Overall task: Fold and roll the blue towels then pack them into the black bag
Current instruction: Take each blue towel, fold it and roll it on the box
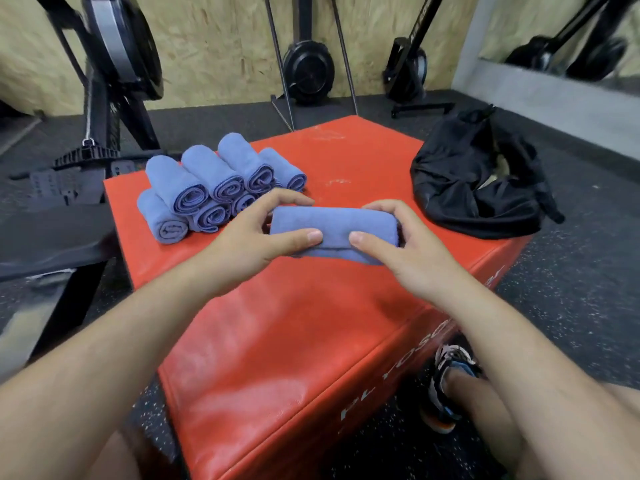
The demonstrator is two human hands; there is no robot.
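A rolled blue towel [334, 230] lies across the middle of the red padded box [277, 341]. My left hand [252, 237] grips its left end, thumb in front and fingers behind. My right hand [398, 244] grips its right end the same way. A pile of several rolled blue towels [211, 188] is stacked at the box's far left. The black bag [474, 181] slumps on the box's far right corner, its mouth partly open.
Black rowing machines [114, 64] stand behind the box against a chipboard wall. A dark bench [52, 237] sits left of the box. My foot in a sandal [446, 386] rests on the speckled rubber floor at lower right.
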